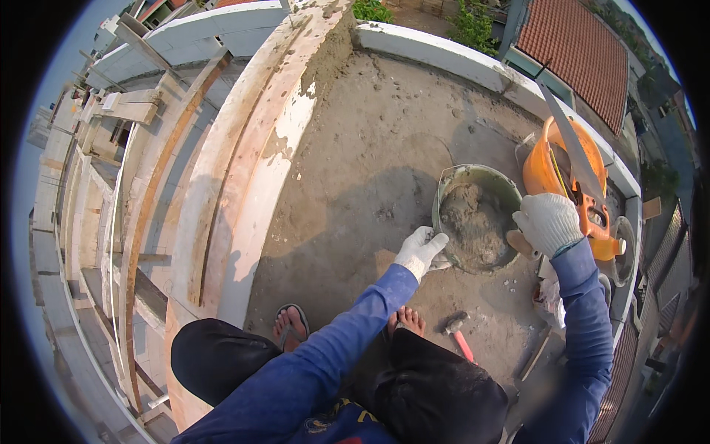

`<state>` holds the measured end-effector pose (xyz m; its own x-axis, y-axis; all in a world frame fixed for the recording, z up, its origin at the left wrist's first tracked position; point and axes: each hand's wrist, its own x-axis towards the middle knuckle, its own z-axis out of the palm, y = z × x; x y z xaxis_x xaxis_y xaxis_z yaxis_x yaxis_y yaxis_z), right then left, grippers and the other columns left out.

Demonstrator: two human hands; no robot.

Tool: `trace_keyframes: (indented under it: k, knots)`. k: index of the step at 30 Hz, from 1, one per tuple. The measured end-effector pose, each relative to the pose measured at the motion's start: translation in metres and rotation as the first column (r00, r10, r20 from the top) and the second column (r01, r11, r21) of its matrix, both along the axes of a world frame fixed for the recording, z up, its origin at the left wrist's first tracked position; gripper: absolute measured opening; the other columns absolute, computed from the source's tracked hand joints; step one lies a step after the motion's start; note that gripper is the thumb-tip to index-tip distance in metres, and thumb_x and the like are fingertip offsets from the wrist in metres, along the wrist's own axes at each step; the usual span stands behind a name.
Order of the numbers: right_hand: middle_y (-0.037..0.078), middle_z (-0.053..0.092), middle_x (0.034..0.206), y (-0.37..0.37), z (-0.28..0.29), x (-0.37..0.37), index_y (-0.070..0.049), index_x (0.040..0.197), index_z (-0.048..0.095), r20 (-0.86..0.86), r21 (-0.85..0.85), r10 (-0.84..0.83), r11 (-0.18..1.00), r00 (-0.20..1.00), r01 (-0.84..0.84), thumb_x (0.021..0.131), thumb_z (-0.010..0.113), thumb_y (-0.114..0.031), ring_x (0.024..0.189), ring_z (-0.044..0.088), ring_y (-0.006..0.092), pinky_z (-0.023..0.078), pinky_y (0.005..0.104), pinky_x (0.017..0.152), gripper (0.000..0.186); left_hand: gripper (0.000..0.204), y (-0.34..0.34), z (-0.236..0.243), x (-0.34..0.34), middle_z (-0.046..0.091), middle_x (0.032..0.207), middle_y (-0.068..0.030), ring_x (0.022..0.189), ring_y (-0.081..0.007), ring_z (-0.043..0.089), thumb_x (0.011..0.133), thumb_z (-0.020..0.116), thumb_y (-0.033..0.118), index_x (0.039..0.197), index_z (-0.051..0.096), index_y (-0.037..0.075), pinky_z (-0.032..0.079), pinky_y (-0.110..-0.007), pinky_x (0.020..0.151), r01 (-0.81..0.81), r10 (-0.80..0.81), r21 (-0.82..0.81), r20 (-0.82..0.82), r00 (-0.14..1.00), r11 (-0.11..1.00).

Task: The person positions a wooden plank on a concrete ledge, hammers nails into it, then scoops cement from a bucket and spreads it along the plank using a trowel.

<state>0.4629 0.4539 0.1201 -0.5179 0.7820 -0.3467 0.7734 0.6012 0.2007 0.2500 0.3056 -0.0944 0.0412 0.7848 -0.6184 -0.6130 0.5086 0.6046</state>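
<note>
A dark green bucket (504, 183) stands on the rough cement floor, with wet grey mortar (473, 222) inside. My left hand (423, 253), in a white knit glove, is curled at the bucket's left rim and appears to hold it there. On the opposite side, my right hand (551, 223), also gloved, is closed above the right rim. From under it sticks out a rounded brown wooden handle (522, 243); the working end of this tool cannot be seen. Right behind that hand stands an orange bucket (538, 174) with a handsaw (573, 144) leaning in it, blade up.
A red-handled hammer (462, 340) lies near my right foot. A yellow-orange bottle (606, 248) stands beside the orange bucket. A low white wall (444, 53) borders the far and right sides. Along the left runs a plank-lined ledge (237, 177), with timber framing and a drop beyond.
</note>
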Motion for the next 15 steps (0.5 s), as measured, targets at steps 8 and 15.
trace_keyframes:
  k: [8, 15]
  knots:
    - [0.012, 0.080, 0.083, -0.034, -0.053, -0.005, -0.009, 0.096, 0.086, 0.366, -0.103, 0.121, 0.991, 0.923, -0.089, 0.090, 0.073, -0.027, 0.082, 0.082, 0.0329, 0.057, 0.0511, 0.070, 0.023, 0.030, -0.073, 0.004, 0.054, 0.069, 0.117, -0.0147, 0.104, -0.0309, 0.077, 0.112, 0.070, 0.018, 0.131, 0.058, -0.003, 0.069, -0.049, 0.097, -0.087, 0.090, -0.030, 0.111, 0.990, 0.996]
    - [0.014, 0.073, 0.075, -0.033, 0.050, 0.030, -0.003, 0.110, 0.071, 0.229, 0.042, 0.070, 0.996, 0.971, -0.082, 0.084, 0.078, -0.014, 0.074, 0.078, 0.0365, 0.058, 0.0522, 0.067, 0.029, 0.037, -0.044, -0.004, 0.031, 0.076, 0.117, -0.0074, 0.101, -0.0155, 0.073, 0.106, 0.081, 0.028, 0.131, 0.070, 0.002, 0.064, -0.035, 0.085, -0.281, 0.295, 0.089, -0.302, 0.906, 0.955]
